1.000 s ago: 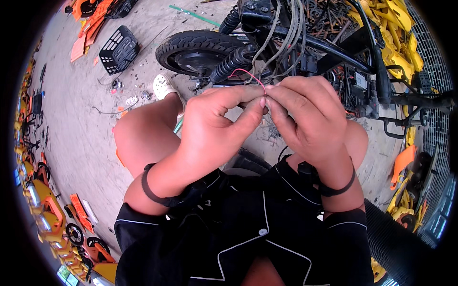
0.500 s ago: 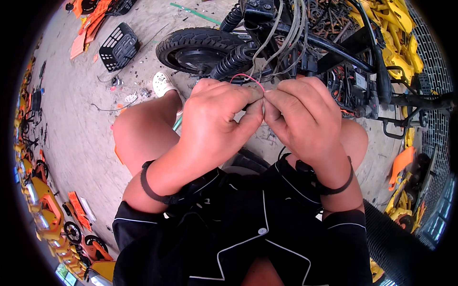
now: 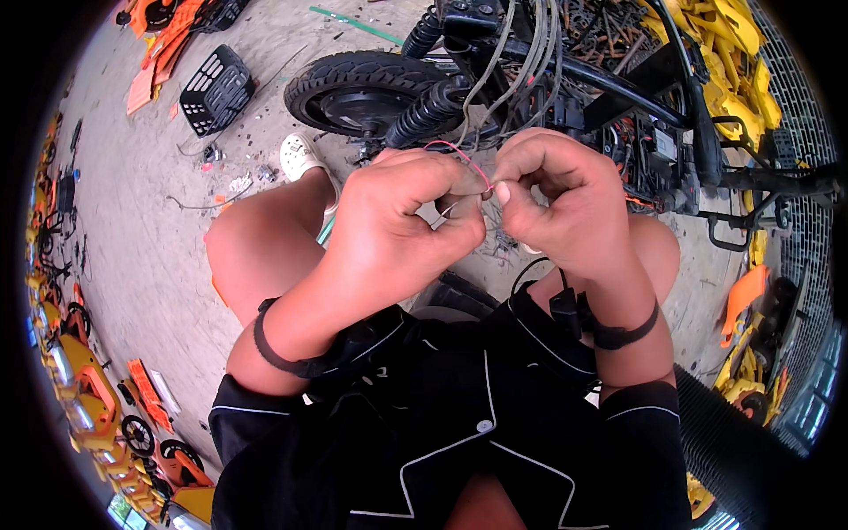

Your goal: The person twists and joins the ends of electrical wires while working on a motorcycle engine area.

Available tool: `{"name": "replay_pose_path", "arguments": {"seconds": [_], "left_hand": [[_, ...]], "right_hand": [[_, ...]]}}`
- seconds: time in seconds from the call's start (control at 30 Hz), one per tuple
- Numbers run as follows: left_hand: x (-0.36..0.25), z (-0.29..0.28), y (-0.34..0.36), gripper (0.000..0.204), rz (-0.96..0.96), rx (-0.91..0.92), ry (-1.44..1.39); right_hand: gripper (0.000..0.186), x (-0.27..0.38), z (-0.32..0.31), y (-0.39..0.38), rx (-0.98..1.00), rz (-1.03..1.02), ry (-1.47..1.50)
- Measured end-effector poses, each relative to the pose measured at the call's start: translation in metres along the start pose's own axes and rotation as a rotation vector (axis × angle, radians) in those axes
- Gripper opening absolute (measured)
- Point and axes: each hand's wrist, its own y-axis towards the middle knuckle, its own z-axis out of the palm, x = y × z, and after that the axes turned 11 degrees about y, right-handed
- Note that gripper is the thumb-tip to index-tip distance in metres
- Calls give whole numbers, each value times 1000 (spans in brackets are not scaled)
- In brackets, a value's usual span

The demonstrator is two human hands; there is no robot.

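Between my two hands a thin pink-red wire [image 3: 468,158] arcs up from behind my left fingers and comes down to the fingertips. My left hand [image 3: 402,208] pinches the wire near its end, thumb against forefinger. My right hand [image 3: 561,194] is closed at the same spot, its thumb and fingertips against the wire's end, where a small dark bit shows. Just beyond my hands stands a black bike frame [image 3: 609,84] with a wheel [image 3: 367,97], a coil shock absorber [image 3: 430,110] and several loose grey cables [image 3: 512,66].
A black plastic basket [image 3: 216,91] lies on the concrete floor at the far left, near orange panels [image 3: 165,57]. Yellow body panels [image 3: 729,75] are piled at the far right. Rusty metal parts [image 3: 609,40] lie behind the frame. Small scraps [image 3: 240,183] are strewn beside my left shoe.
My right hand has turned, its thumb now showing at the wire's end and its fingers curled higher. My left hand keeps its pinch almost in place.
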Motion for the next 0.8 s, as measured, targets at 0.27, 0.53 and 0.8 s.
{"name": "replay_pose_path", "arguments": {"seconds": [0.27, 0.53, 0.8], "left_hand": [[-3, 8, -2, 11, -176, -90, -162], [0, 10, -1, 11, -96, -121, 11], [-5, 9, -1, 15, -33, -109, 184]], "right_hand": [[16, 2, -2, 2, 32, -174, -210], [26, 9, 1, -3, 42, -312, -497], [25, 4, 3, -4, -2, -516, -743]]}}
